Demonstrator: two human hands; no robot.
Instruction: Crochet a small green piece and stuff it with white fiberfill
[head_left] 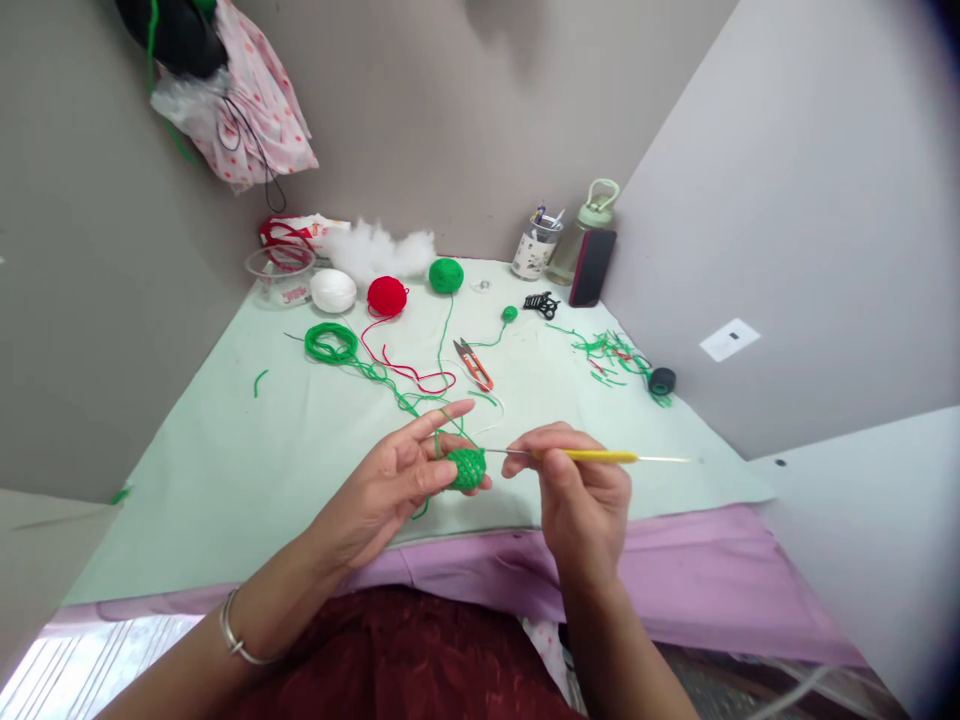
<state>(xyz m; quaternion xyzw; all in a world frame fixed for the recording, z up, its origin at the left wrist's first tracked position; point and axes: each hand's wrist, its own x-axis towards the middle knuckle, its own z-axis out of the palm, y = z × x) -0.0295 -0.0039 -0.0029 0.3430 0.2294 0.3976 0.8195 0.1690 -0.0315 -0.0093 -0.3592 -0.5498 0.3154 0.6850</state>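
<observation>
Near the table's front edge, my left hand (405, 480) pinches a small green crocheted piece (468, 469) between thumb and fingers, with green yarn running over the raised index finger. My right hand (581, 490) is closed round the yellow handle of a crochet hook (600, 456). The hook's thin metal tip points left and meets the upper right edge of the green piece. Loose green yarn (382, 375) trails from a coil (331, 343) behind my left hand. Orange-handled thread snips (474, 366) lie open-bladed beyond both hands.
Across the table's back stand a clear tub (281, 278), a white ball (333, 291), red yarn (387, 296), green yarn (446, 276), white stuffing (379, 250), a pen cup (534, 250), a bottle (574, 245) and a phone (593, 268). Yarn scraps (611, 352) and black tape (661, 381) lie right.
</observation>
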